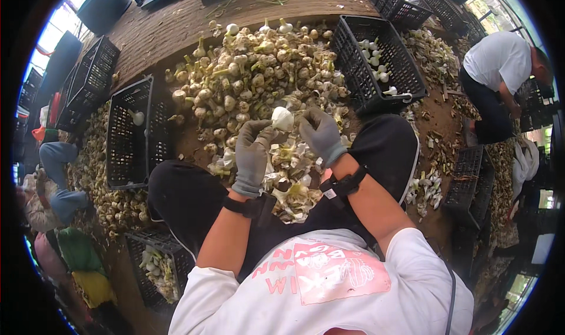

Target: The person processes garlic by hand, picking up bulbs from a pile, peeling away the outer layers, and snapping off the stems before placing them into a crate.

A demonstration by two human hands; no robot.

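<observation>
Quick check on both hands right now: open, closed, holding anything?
Left hand: closed on a white garlic bulb.
Right hand: curled close to the bulb; whether it pinches anything cannot be told.

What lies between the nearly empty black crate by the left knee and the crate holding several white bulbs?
In the head view, a large garlic heap, with some bare ground beside the left crate.

garlic bulb (282,119) | white, rounded | held at fingertips of my left hand (252,156) | just beside my right hand (321,137)
</observation>
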